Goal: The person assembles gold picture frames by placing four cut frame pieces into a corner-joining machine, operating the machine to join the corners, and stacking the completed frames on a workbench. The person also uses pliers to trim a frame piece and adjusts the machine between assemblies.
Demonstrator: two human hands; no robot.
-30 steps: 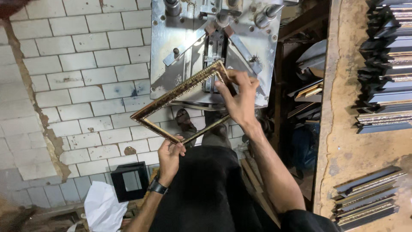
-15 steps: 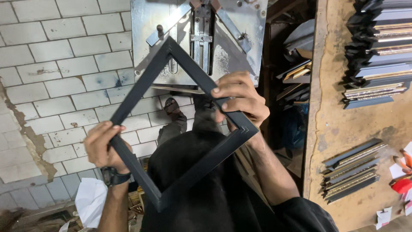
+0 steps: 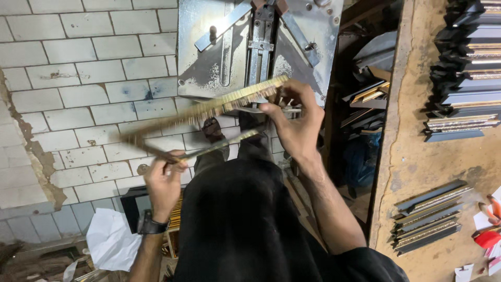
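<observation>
- The right hand point(image 3: 297, 122) is closed on the upper right corner of a gilt picture frame point(image 3: 209, 112), thumb on the near face and fingers curled behind the moulding.
- The left hand point(image 3: 164, 180) is closed on the opposite, lower left corner, fingers wrapped round the joint; a dark wristwatch point(image 3: 151, 226) is worn on that wrist.
- The frame is held in the air between the two hands, in front of the body, tilted almost edge-on to the camera and streaked by motion blur, so the ornamented gold face is seen only as a band.
- All four sides appear joined into a closed rectangle; assembly of the moulding is judged done. Whether every corner is pinned cannot be told from the blur.
- The frame is apart from the steel joining machine point(image 3: 258, 47) just beyond it; nothing lies against the machine's angled fences, so no corner is being fastened now.
- The handling is judged to be a check or turning of the finished frame; setting it aside is taken to be what is left.
- To the right, on the wooden workbench point(image 3: 412, 156), a stack of cut moulding lengths point(image 3: 428, 216) lies near the front, and a larger stack of mouldings point(image 3: 464, 68) lies well apart at the back. These are unjoined, so further frames are judged outstanding.
- Lower left, crumpled white paper point(image 3: 112, 243) lies on the floor by the white tiled wall point(image 3: 78, 78).
</observation>
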